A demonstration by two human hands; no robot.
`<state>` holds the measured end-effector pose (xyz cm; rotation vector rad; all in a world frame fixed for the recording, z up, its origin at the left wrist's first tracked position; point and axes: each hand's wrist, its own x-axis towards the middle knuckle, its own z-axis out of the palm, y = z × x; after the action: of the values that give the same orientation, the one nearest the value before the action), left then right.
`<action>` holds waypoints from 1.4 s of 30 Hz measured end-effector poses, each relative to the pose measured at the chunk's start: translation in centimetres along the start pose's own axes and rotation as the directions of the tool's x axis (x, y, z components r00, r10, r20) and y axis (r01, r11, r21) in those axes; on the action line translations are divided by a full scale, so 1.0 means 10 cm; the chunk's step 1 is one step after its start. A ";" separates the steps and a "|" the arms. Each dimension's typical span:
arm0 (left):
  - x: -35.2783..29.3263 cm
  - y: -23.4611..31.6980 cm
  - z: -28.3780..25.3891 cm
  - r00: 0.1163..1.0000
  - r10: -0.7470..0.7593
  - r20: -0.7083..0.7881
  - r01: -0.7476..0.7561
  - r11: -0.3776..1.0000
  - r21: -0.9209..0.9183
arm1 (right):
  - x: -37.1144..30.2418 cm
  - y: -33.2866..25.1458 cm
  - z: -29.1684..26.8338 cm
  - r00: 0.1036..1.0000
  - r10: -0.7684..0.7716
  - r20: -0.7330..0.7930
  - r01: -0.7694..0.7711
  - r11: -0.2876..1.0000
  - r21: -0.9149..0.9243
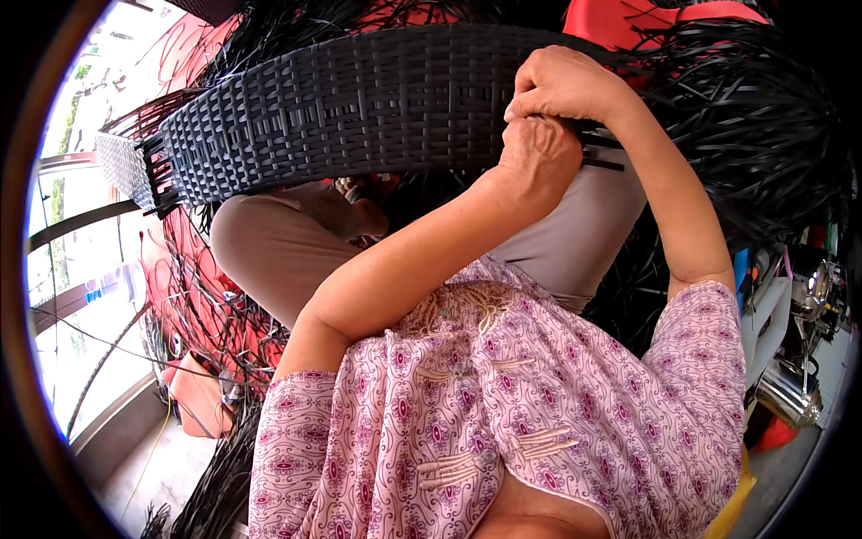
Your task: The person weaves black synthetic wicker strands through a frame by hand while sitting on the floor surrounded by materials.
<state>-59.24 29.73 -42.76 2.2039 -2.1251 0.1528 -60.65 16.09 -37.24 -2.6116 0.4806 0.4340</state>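
Note:
A long, curved panel (pixel 341 103) of woven black plastic strips lies across my lap and stretches toward the far left. At its right part, my left hand (pixel 540 153) is closed against the weave, gripping it near the lower edge, with the fingertips hidden. Just above, my right hand (pixel 567 85) is bent over in a pinch, touching the panel and meeting the knuckles of my left hand. Whatever the right fingers hold is hidden. Short dark strip ends (pixel 603 163) stick out beside my left wrist, over my knee.
A large bundle of loose black strips (pixel 754 117) spreads at the right. More strips tangle over a red surface (pixel 202 287) at the left. A light grey woven end piece (pixel 126 169) sits by the panel's left end. Shiny metal items (pixel 790 391) stand at the far right.

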 end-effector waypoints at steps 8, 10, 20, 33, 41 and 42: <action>-0.21 -0.02 -0.07 1.000 -0.019 0.002 0.019 0.990 -0.137 | -0.03 0.15 0.07 0.993 -0.117 -0.028 0.119 0.989 0.083; -0.23 0.00 -0.03 1.000 -0.027 -0.015 0.025 0.990 -0.137 | -0.05 0.15 0.13 0.997 -0.050 -0.055 0.058 0.986 0.153; -0.43 -0.02 -0.03 0.980 -0.021 -0.197 -0.060 0.915 -0.398 | -0.16 0.26 0.16 0.974 -0.190 -0.122 0.220 0.920 0.323; 0.00 -1.16 -0.08 0.976 -0.124 -0.180 -0.095 0.504 -0.859 | -0.36 0.91 0.25 0.947 -0.164 -0.278 0.314 0.273 0.909; -0.01 -1.01 -0.73 0.985 -0.164 -0.054 -0.032 0.134 -0.990 | -0.49 0.70 0.05 0.839 -0.196 -0.508 0.542 0.380 0.749; -0.03 -0.97 -0.87 0.988 -0.143 -0.065 -0.019 0.298 -0.954 | -0.58 0.58 -0.09 0.859 -0.142 -0.492 0.510 0.331 0.794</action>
<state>-49.72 31.46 -34.03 1.3933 -1.3394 -0.7762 -67.89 12.27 -36.40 -1.5548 0.1537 -0.3915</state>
